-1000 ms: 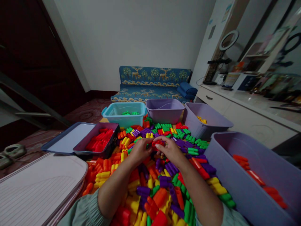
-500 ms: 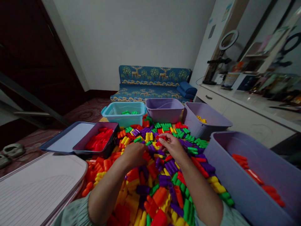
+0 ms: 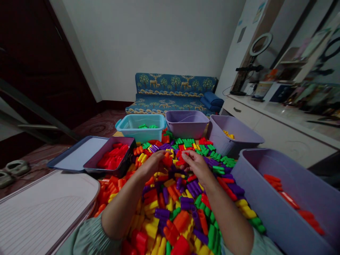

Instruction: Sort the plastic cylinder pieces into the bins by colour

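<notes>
Plastic toy building blocks [image 3: 193, 187] in red, orange, yellow, green and purple lie in a thick layer in front of me. My left hand [image 3: 154, 164] is closed around an orange block [image 3: 167, 160], over the middle of the heap. Close beside it, my right hand [image 3: 195, 163] pinches a red block [image 3: 181, 159] between thumb and fingers. The two held blocks are near each other with a small gap between them. My left palm is turned away, so some of its fingers are hidden.
A dark case [image 3: 130, 156] with red blocks stands at left, near a pale pink lid-like board [image 3: 53, 205]. Behind the heap are a turquoise bin [image 3: 140, 132] with green blocks and a purple bin [image 3: 187, 129]. Further purple bins [image 3: 228, 141] [image 3: 265, 209] line the right side.
My left hand has risen from the heap and now has an orange block in it. My right hand stays nearly in place, still pinching the red block.
</notes>
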`<action>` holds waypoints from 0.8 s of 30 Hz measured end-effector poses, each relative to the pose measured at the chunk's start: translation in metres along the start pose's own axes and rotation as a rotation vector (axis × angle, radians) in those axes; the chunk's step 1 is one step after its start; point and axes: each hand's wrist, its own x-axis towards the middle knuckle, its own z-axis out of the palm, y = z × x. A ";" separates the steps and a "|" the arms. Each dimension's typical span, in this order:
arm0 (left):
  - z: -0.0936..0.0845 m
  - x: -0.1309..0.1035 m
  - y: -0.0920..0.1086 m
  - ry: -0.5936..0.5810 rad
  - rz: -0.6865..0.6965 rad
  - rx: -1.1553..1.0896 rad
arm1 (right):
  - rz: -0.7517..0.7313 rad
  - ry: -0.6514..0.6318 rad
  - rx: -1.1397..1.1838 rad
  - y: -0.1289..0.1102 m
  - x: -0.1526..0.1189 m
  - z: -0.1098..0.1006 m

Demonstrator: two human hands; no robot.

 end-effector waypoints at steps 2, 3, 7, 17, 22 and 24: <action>0.003 0.001 0.000 -0.007 -0.030 -0.106 | 0.021 -0.018 -0.026 -0.001 -0.001 0.000; 0.004 0.001 0.001 -0.008 -0.040 -0.136 | 0.030 -0.025 -0.039 -0.001 -0.002 0.001; 0.007 0.001 0.002 0.002 -0.032 -0.186 | 0.020 -0.040 -0.105 0.000 -0.003 0.001; 0.005 0.006 -0.003 0.062 0.053 -0.238 | -0.023 -0.035 -0.137 0.002 -0.002 -0.003; 0.000 0.012 -0.010 0.138 0.102 -0.288 | 0.006 0.001 -0.097 -0.003 -0.003 -0.002; 0.000 0.012 -0.011 0.142 0.114 -0.323 | 0.006 0.007 -0.060 -0.006 -0.004 -0.001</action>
